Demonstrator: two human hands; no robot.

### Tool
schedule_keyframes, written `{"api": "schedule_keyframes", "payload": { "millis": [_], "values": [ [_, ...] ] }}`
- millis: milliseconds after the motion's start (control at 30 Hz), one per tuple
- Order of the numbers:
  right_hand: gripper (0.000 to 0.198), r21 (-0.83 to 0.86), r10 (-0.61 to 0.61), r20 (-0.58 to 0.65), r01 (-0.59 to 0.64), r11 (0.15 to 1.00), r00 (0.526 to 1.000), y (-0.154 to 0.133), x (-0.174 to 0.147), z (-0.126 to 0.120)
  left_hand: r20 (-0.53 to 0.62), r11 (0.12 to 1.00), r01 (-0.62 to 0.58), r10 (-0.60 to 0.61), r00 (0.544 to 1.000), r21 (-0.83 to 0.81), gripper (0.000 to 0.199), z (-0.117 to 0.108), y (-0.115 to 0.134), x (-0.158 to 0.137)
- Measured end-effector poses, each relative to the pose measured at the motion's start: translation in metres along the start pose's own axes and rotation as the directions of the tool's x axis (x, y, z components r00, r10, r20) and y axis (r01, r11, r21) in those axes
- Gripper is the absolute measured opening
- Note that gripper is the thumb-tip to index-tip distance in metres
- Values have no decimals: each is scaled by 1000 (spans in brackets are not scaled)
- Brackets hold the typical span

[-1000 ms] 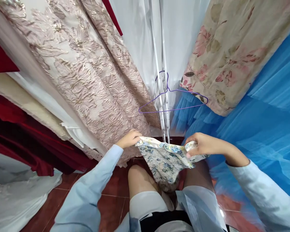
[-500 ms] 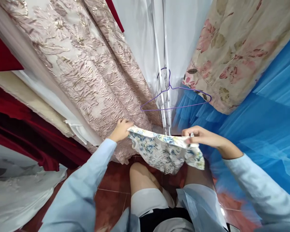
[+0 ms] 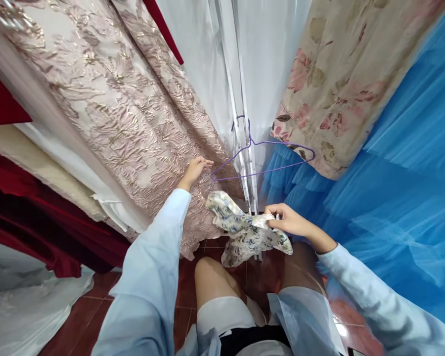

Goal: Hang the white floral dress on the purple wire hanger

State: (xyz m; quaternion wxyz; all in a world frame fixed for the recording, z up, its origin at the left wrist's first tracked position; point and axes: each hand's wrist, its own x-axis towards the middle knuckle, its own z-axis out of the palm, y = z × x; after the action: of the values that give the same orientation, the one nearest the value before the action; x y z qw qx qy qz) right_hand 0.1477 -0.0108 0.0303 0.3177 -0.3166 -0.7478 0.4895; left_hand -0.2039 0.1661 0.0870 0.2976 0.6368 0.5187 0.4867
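Note:
My right hand (image 3: 286,219) pinches the edge of a small white garment (image 3: 250,240) with a blue, green and yellow floral print. The cloth hangs crumpled over my knees, its left end loose; its exact kind is not clear. My left hand (image 3: 196,170) holds nothing, its fingers stretched out beside the left end of a purple hanger (image 3: 278,170). Whether the fingertips touch the hanger I cannot tell. That hanger hangs by its hook in front of white vertical rails (image 3: 241,148).
On the left hangs a pink-gold embossed dress (image 3: 133,113), with dark red clothes (image 3: 40,207) further out. A cream floral dress (image 3: 341,89) and blue tulle (image 3: 404,198) hang at the right. Red floor tiles (image 3: 85,306) lie below.
My left hand has let go of the garment's left end and moved up to the hanger. The garment has sagged and bunched in my right hand. The view has shifted slightly.

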Motion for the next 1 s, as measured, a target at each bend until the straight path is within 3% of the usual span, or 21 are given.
{"api": "schedule_keyframes", "payload": {
  "millis": [67, 100, 133, 167, 200, 233, 267, 333, 400, 433, 600, 700, 833, 1000],
  "values": [
    [14, 25, -1, 3, 1, 1000, 1000, 6, -5, 1, -158, 991, -132, 133, 979, 15, 15, 13, 7, -19],
    [14, 36, -6, 15, 6, 999, 1000, 8, -6, 1, -239, 974, -222, 228, 944, 52, 15, 21, 10, -35],
    [14, 44, -12, 33, 10, 999, 999, 9, -6, 3, -292, 945, -311, 327, 899, 100, 15, 30, 13, -55],
    [14, 48, -17, 56, 14, 999, 998, 10, -5, 4, -263, 920, -370, 393, 881, 134, 14, 41, 15, -78],
    [13, 52, -22, 78, 18, 998, 997, 10, -3, 4, -141, 910, -397, 411, 901, 118, 15, 52, 16, -102],
    [12, 55, -27, 97, 22, 998, 995, 9, -1, 5, 67, 923, -381, 377, 924, 62, 19, 65, 15, -127],
    [12, 58, -32, 111, 26, 998, 993, 7, 3, 5, 289, 950, -312, 304, 908, -20, 22, 77, 13, -150],
    [11, 68, -50, 127, 41, 997, 991, 1, 9, 3, 618, 981, -47, 156, 771, -189, 28, 98, 7, -189],
    [11, 83, -64, 143, 53, 995, 988, -5, 13, 0, 734, 943, 202, 62, 677, -266, 33, 112, 0, -213],
    [11, 93, -67, 152, 53, 994, 986, -9, 15, -1, 752, 916, 284, 28, 659, -284, 37, 116, -3, -221],
    [12, 140, -62, 159, 40, 989, 985, -25, 11, -7, 784, 843, 424, -5, 621, -330, 50, 119, 2, -231],
    [14, 151, -49, 129, 29, 988, 990, -35, 8, -15, 755, 806, 468, -41, 655, -363, 47, 115, 11, -228],
    [16, 148, -39, -55, 46, 988, 998, -47, 4, -38, 680, 846, 394, -52, 731, -359, 52, 91, 25, -212],
    [18, 177, 9, -356, 59, 982, 934, -58, 1, -67, 690, 944, 281, -86, 719, -174, 41, 60, 49, -195]
  ]
}}
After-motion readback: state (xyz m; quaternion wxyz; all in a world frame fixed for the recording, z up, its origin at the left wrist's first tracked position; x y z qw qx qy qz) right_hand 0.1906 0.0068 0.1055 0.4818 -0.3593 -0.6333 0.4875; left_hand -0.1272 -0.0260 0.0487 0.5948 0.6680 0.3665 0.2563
